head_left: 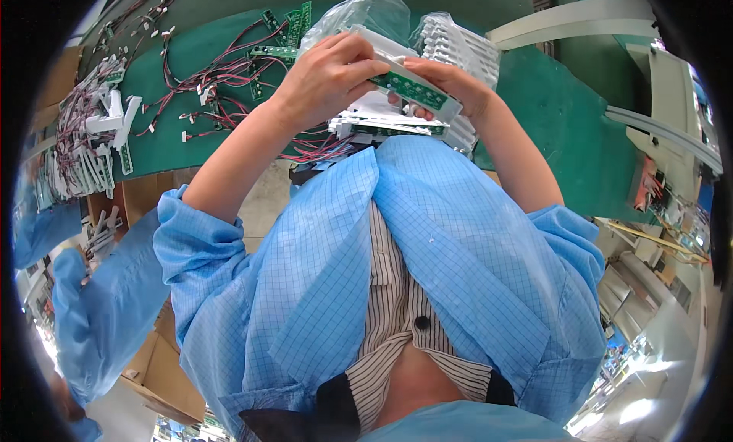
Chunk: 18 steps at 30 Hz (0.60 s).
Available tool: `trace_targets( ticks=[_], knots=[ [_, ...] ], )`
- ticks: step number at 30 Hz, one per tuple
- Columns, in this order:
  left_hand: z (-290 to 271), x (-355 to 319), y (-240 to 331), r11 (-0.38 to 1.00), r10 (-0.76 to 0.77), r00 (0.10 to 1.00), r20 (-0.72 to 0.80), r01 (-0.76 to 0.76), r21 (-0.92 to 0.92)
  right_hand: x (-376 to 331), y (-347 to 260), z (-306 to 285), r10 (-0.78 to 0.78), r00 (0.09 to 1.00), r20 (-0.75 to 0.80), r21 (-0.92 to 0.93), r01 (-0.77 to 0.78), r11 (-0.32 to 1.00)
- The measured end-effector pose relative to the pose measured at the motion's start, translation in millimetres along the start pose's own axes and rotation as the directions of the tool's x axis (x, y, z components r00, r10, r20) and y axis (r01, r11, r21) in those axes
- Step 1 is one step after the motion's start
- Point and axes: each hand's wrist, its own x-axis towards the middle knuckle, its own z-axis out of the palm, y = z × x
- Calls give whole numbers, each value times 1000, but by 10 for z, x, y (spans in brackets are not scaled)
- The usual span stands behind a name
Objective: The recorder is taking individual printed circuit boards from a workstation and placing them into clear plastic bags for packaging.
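Note:
Between my two hands, above the table's near edge, is a green circuit board [418, 90] lying along a white plastic housing [450, 110]. My left hand [330, 69] is closed at the left end of the board, thumb and fingers pressed together there. My right hand [456, 84] wraps the housing from behind, with fingertips showing beneath it. Just below them lies a stack of white plastic strips [382, 125] with green boards among them. Behind my hands is a clear plastic bag [366, 12], and at its right stand rows of white plastic parts [462, 48].
Green boards [294, 29] with red and black wires [221, 75] spread over the green tabletop [527, 144] at left. Farther left is a heap of wired white parts [84, 144]. A person in a blue sleeve [114, 304] is beside me. A cardboard box [164, 373] stands below.

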Motion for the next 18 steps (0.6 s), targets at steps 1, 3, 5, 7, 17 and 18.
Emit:
trace_targets(
  ticks=[1,3,5,7,17,18],
  knots=[
    [-5,-8,0,999,-25,1000,3,25,-22,-3,-11,13,-3,1000,-6,2,3,1000],
    [10,-35,16,998,-44,999,-5,43,-46,10,-24,57,7,998,-55,-3,-7,1000],
    [38,-45,18,996,-67,998,-9,66,-63,54,-17,97,10,997,-74,0,-10,1000],
    [48,-60,15,997,-75,997,-13,75,-34,79,-14,111,-28,999,-44,-32,27,999],
    [-1,-52,8,993,-98,995,-30,96,-68,134,-67,89,-69,998,-15,-115,67,991],
    [-10,-54,9,994,-100,994,-32,99,-43,126,-81,104,-58,998,-35,-168,51,984]
  ],
)
